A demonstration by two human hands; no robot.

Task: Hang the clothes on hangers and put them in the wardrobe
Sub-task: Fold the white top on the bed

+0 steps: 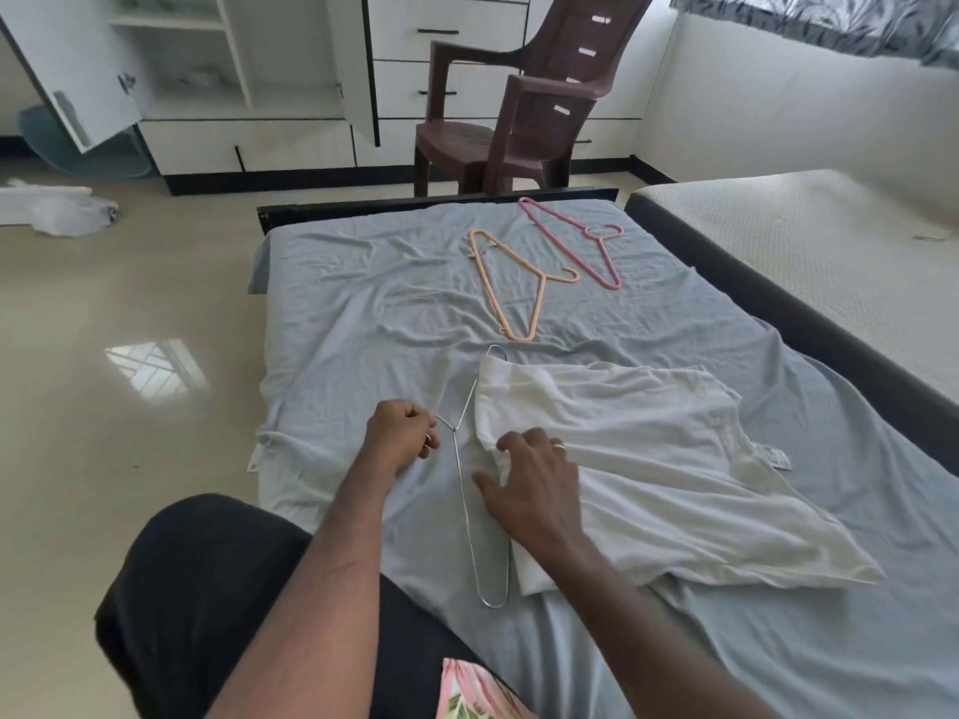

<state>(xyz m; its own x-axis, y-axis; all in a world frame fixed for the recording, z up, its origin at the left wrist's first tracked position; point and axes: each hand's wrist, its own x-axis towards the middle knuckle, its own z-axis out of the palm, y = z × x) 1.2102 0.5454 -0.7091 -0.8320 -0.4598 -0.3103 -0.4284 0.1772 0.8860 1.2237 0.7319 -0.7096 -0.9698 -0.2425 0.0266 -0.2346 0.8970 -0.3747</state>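
A bedroom in a home: a low bed under a wrinkled pale-blue sheet point(363, 313), a second bare mattress point(789, 225) beside it, a white built-in wardrobe point(249, 70) with open shelves and drawers, a brown plastic armchair point(519, 106), and a glossy tiled floor point(129, 329).

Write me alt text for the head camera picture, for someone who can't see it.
A person at a bed grips the hook of a wire hanger in the left hand while the right hand rests on a white garment lying over it. An orange hanger and a pink hanger lie farther up the sheet.
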